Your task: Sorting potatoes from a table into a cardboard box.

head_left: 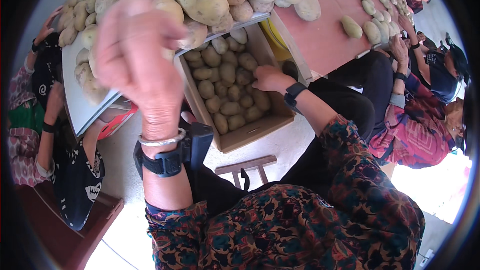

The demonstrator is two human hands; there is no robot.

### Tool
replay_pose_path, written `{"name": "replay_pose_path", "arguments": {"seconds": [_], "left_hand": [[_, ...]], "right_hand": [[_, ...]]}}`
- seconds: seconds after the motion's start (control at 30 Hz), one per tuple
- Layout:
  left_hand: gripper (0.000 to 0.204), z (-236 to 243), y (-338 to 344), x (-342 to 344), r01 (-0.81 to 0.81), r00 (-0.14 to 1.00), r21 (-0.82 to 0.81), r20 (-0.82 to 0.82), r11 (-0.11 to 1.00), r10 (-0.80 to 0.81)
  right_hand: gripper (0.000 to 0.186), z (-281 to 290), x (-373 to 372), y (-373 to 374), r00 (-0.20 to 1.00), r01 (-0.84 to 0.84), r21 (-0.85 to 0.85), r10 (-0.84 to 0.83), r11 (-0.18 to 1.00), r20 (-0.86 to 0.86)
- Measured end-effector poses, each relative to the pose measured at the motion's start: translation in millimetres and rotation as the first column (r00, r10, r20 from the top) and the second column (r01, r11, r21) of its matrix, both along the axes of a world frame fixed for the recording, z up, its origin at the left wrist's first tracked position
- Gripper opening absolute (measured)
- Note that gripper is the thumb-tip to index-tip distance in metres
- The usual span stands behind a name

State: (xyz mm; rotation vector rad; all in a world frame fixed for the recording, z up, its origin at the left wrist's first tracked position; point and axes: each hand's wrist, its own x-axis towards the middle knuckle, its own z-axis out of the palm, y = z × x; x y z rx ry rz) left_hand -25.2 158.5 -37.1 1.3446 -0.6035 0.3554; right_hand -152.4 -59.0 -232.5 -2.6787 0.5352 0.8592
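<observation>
Brown cardboard box (257, 135): open at the top, standing just below the heap's near edge, its near wall rising above the contents.
Potatoes in the box (228, 73): many, pale tan and rounded, covering all of the bottom that shows. They look like the finished share; how deep they lie cannot be told.
Potato heap (202, 2): piled high just beyond the box. By its bulk, a great deal seems left to handle.
Red tabletop (325, 30): more loose potatoes, scattered nearby and thicker toward the far end, also unboxed.
Right hand (270, 78): down inside the box at its right side, fingers among the potatoes; whether they are clamped on one is hidden.
Left hand (142, 55): raised in front of the heap, blurred, fingers bent, well apart from the right; whether it holds anything cannot be told.
Co-workers: at the left, one person's hand (46, 29) is beside the heap; at the right, another's hand (398, 47) is near the tabletop's edge.
</observation>
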Motion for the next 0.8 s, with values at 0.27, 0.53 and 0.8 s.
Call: {"name": "replay_pose_path", "arguments": {"seconds": [0.27,0.53,0.8], "left_hand": [[0.013,-41.2,-51.6,-51.3,0.257,0.855,0.817,0.057,0.516,-0.516],[0.008,-38.6,-56.2,-57.6,0.327,0.803,0.756,0.094,0.567,-0.588],[0.006,-52.5,-57.7,-73.2,0.373,0.759,0.768,0.071,0.521,-0.647]], "right_hand": [[0.042,-79.9,64.7,58.8,0.707,-0.013,0.611,-0.425,0.791,0.565],[0.024,-136.3,123.9,99.6,0.922,-0.179,-0.051,0.186,0.982,0.339],[0.037,-118.1,118.9,117.9,0.931,-0.03,-0.134,0.076,0.991,0.356]]}}
